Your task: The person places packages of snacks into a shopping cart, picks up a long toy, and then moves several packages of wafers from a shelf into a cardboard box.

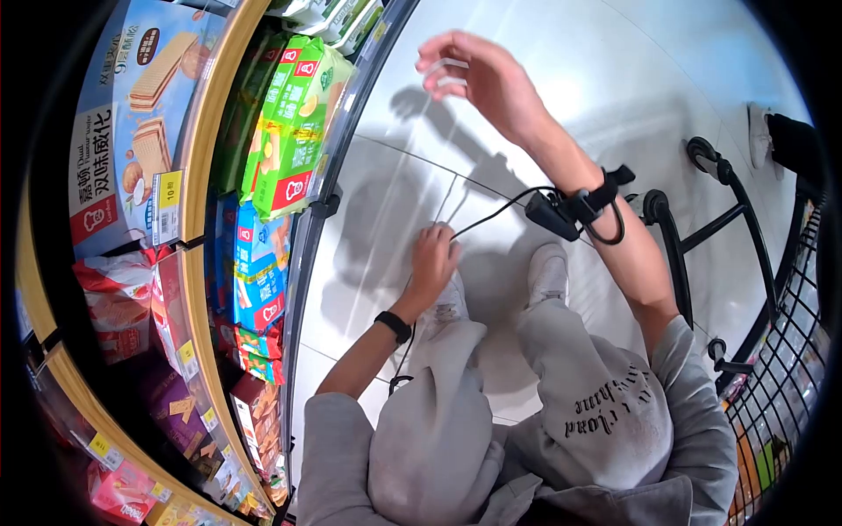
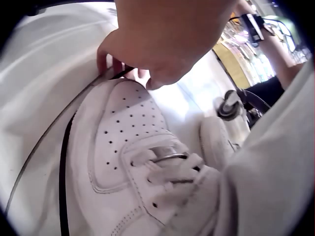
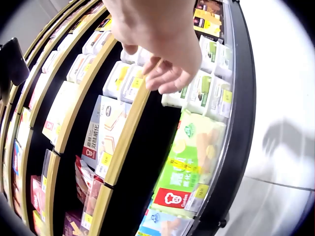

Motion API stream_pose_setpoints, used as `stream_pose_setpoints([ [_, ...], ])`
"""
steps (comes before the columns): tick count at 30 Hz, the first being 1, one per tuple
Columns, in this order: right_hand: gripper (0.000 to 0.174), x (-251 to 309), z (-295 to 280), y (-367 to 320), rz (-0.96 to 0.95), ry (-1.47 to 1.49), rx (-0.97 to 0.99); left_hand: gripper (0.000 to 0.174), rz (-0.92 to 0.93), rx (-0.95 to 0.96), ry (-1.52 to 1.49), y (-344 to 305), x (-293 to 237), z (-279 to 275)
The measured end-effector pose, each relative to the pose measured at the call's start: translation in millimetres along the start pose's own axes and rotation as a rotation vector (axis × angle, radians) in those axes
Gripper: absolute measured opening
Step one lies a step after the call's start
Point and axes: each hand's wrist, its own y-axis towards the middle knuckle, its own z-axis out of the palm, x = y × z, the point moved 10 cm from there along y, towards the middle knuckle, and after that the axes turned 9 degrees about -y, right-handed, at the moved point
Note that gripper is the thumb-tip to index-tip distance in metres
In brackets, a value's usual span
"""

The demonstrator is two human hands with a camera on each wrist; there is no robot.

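Note:
My left hand [image 1: 432, 266], with a black band at its wrist, is low over the floor by the toe of the left white shoe [image 2: 128, 113]. Its fingers pinch a thin black cable [image 1: 493, 215], which runs across to the camera strap [image 1: 574, 209] on my right wrist. In the left wrist view the curled fingertips show just past the shoe's toe. Out in front, my right hand [image 1: 487, 83] is raised over the floor with loosely bent fingers and nothing in them. The right wrist view has this hand [image 3: 165, 59] overlapping shelves of packaged snacks.
Shelves on the left hold a blue wafer box [image 1: 145, 114], green packets [image 1: 294, 123] and blue packets [image 1: 259, 272]. On the right stands a black wire cart [image 1: 776, 386] with wheels on a black frame [image 1: 737, 210]. Another person's shoe [image 1: 759, 136] is beyond it.

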Motion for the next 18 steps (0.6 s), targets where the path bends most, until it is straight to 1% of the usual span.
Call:
stream_pose_setpoints([
  [1, 0.042, 13, 2, 7, -0.022, 0.009, -0.005, 0.035, -0.055, 0.045, 0.003, 1, 11, 1],
  [3, 0.039, 31, 9, 17, -0.016, 0.012, 0.018, 0.026, -0.254, -0.018, -0.227, -5, 33, -22],
  [4, 0.036, 43, 14, 19, -0.014, 0.023, 0.032, 0.026, -0.46, -0.067, -0.206, -14, 45, -40],
  [5, 0.043, 53, 22, 19, -0.013, -0.072, 0.074, 0.024, -0.402, -0.218, -0.232, -22, 53, -66],
  [6, 0.035, 60, 24, 20, -0.003, -0.039, 0.048, 0.025, -0.32, -0.282, -0.256, -31, 55, -89],
  [7, 0.038, 59, 30, 20, 0.074, -0.015, 0.051, 0.024, -0.326, -0.278, -0.283, -39, 47, -111],
  [8, 0.041, 58, 35, 17, 0.149, 0.008, 0.045, 0.019, -0.4, -0.14, -0.221, -45, 40, -124],
  [9, 0.04, 60, 43, 13, 0.197, 0.034, 0.033, 0.023, -0.298, -0.146, -0.307, -53, 10, -143],
  [10, 0.039, 65, 49, 8, 0.236, 0.047, 0.001, 0.029, -0.36, -0.01, -0.274, -65, -1, -148],
  [11, 0.037, 83, 63, -2, 0.207, 0.134, 0.019, 0.031, -0.432, 0.042, -0.3, -86, -17, -156],
  [12, 0.037, 106, 73, -9, 0.194, 0.048, 0.019, 0.032, -0.504, 0.153, -0.315, -114, -13, -153],
  [13, 0.038, 127, 85, -14, 0.282, 0.018, -0.006, 0.033, -0.478, 0.214, -0.326, -136, -16, -157],
  [14, 0.035, 156, 95, -19, 0.191, 0.063, 0.026, 0.037, -0.391, 0.253, -0.392, -141, -71, -182],
  [15, 0.024, 161, 100, -15, 0.273, 0.154, -0.17, 0.042, -0.706, 0.261, -0.826, -167, -81, -182],
  [16, 0.022, 200, 117, -28, 0.269, 0.219, -0.222, 0.046, -0.661, 0.307, -0.73, -171, -130, -209],
  [17, 0.023, 248, 134, -39, 0.225, 0.222, -0.264, 0.046, -0.344, 0.342, -0.476, -170, -183, -237],
  [18, 0.032, 283, 153, -47, 0.168, 0.185, -0.137, 0.027, -0.576, 0.309, -0.654, -190, -207, -251],
])
